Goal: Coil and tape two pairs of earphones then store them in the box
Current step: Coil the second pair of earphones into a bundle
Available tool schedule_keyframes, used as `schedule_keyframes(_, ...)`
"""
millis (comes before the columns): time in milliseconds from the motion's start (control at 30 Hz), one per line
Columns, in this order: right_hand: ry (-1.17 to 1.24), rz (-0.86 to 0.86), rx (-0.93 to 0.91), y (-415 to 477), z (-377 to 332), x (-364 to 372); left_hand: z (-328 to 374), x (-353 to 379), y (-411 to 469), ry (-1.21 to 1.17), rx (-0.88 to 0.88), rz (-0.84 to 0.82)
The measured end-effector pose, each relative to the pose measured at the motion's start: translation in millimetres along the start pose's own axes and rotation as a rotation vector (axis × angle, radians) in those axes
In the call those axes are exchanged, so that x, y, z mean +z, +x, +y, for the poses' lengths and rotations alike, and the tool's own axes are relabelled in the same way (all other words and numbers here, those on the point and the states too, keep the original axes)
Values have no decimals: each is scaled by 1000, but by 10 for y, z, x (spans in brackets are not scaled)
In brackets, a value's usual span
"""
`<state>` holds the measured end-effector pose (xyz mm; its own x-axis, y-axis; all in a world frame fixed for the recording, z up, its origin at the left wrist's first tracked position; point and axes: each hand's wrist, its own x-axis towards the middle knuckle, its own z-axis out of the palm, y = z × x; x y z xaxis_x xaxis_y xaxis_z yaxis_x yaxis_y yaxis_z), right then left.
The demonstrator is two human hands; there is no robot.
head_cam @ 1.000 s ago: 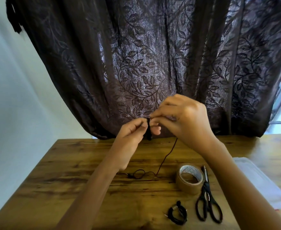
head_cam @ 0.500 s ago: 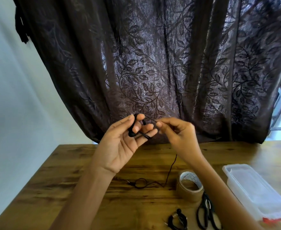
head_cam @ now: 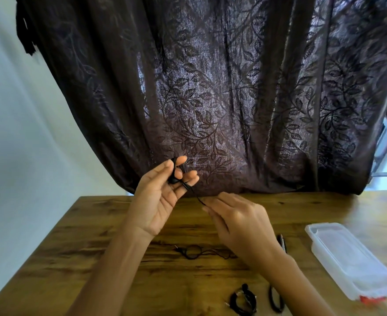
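Note:
My left hand (head_cam: 163,192) is raised palm-up above the wooden table (head_cam: 96,242), gripping the buds of black earphones (head_cam: 176,173) between thumb and fingers. The cord runs down-right to my right hand (head_cam: 238,220), which pinches it at the fingertips. The cord's loose end (head_cam: 194,251) lies looped on the table below my hands. A second pair of earphones (head_cam: 242,301), coiled, rests near the front edge. A clear plastic box (head_cam: 347,258) with its lid on stands at the right.
Black scissors (head_cam: 275,297) lie beside the coiled pair, partly hidden by my right forearm. A dark leaf-patterned curtain (head_cam: 210,99) hangs behind the table. The tape roll is hidden behind my right arm.
My right hand has moved down and right away from my left, drawing the cord out. The view has tilted, showing more of the box.

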<state>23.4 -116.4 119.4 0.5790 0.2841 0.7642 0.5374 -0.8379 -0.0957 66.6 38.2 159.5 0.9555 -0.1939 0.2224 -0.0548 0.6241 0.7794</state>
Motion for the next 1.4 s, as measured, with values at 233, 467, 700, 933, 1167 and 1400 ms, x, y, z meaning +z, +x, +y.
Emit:
schedule_keyframes(233, 6, -5, -124, 141, -56, -244, -83, -10, -27, 394, 49, -73)
schedule_keyframes(467, 4, 18, -168, 378, -31, -411, -136, 42, -71, 755, 85, -214)
schedule_keyframes(700, 441, 66, 94, 603, 200, -468, -15, 176, -131, 238, -221, -270)
schedule_keyframes(933, 558, 162, 271, 508, 278, -317, 60, 100, -74, -112, -297, -309)
schedule_keyframes(1167, 495, 139, 305, 240, 256, -57, 67, -67, 19, -347, -276, -366)
schedule_keyframes(1400, 262, 54, 145, 5, 60, -1, 25, -53, 67, -235, -135, -65)
